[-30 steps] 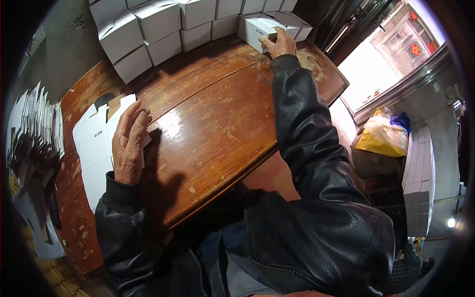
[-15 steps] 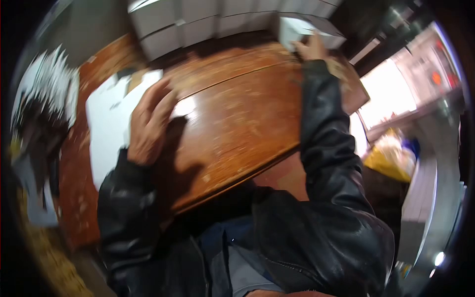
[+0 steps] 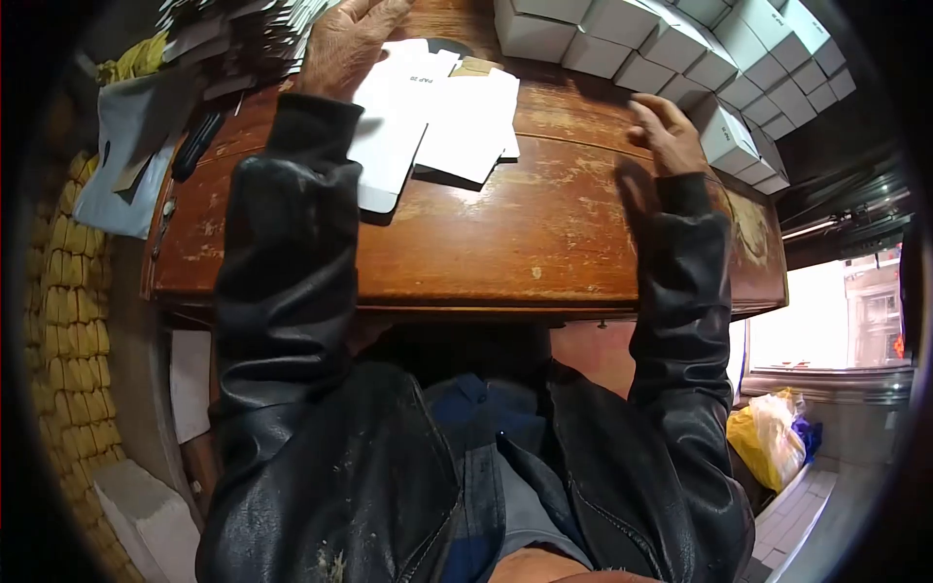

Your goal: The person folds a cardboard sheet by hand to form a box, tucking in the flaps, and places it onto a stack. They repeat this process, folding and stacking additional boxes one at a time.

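Observation:
My right hand (image 3: 671,136) is above the right part of the wooden desk, holding nothing, fingers loosely bent and apart. Just to its right stands a small white box (image 3: 727,138) with print on its side. My left hand (image 3: 348,49) reaches to the far left, fingers stretched out at the top edge of the view, with nothing seen in it. It is between a pile of folded white cartons (image 3: 282,34) and some flat white cartons (image 3: 389,131) on the desk. More flat white cartons (image 3: 468,126) lie beside those, over a brown piece.
Rows of closed white boxes (image 3: 622,29) are stacked at the back right of the desk (image 3: 505,253). A black-handled tool (image 3: 197,146) and a grey cloth or bag (image 3: 126,155) are at the left. A yellow bag (image 3: 763,442) lies low at the right.
My right hand has come off the white box at the back right and drawn back from it. My left hand has moved from the flat cartons toward the pile. The view has turned.

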Available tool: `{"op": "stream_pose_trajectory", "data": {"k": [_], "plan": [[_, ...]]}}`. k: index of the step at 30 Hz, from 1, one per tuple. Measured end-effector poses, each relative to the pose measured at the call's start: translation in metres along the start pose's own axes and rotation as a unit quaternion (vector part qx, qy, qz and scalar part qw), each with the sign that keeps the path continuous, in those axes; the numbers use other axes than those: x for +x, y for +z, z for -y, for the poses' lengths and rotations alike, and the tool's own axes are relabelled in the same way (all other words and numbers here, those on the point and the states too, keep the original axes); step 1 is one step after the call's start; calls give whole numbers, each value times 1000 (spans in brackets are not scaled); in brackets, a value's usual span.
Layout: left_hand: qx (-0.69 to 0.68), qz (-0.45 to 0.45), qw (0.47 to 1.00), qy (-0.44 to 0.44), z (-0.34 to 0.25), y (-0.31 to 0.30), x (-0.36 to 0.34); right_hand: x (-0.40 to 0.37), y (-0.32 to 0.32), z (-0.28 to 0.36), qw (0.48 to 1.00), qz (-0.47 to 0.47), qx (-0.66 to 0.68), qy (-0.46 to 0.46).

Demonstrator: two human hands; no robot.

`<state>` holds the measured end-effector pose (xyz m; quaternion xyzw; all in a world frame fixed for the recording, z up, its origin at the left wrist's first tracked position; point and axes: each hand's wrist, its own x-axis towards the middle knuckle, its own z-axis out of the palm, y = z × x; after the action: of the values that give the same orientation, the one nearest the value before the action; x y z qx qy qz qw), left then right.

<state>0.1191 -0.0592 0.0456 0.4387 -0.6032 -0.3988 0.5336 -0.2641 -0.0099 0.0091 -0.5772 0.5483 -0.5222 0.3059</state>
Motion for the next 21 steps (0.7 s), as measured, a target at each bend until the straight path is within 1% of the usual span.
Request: {"op": "stream_pose_trajectory", "data": {"k": [1,2,4,5,7,8,9,10,12,13,16,17,20,21], "plan": [[46,22,999,0,16,-13,5,3,14,4,998,59,1,32],[125,4,992,31,22,-19,3,9,26,4,990,129,33,36],[285,-30,954,89,35,-29,-1,9,59,20,985,161,-21,59],[284,-36,957,45,55,-36,5,13,74,21,980,178,-37,79],[406,-50,912,21,61,-41,-2,14,98,27,967,218,-55,122],[463,-56,885,8,65,-42,-5,25,105,20,953,249,-132,113],[497,-56,866,-6,66,-38,-8,29,111,15,955,241,-147,93],[515,-51,856,-15,66,-35,-9,32,115,10,956,233,-160,74],[550,-37,834,-34,67,-28,-10,31,119,1,966,224,-107,68],[561,-50,826,-27,75,-26,-9,29,121,0,970,219,-79,64],[396,-9,918,-29,82,-31,2,23,122,6,973,216,-31,72],[411,-15,911,-39,83,-32,2,21,123,9,973,216,-35,72],[413,22,908,-65,71,-33,2,20,128,0,979,196,-48,16],[405,-2,913,-47,74,-31,0,16,130,9,980,196,-10,26]]}}
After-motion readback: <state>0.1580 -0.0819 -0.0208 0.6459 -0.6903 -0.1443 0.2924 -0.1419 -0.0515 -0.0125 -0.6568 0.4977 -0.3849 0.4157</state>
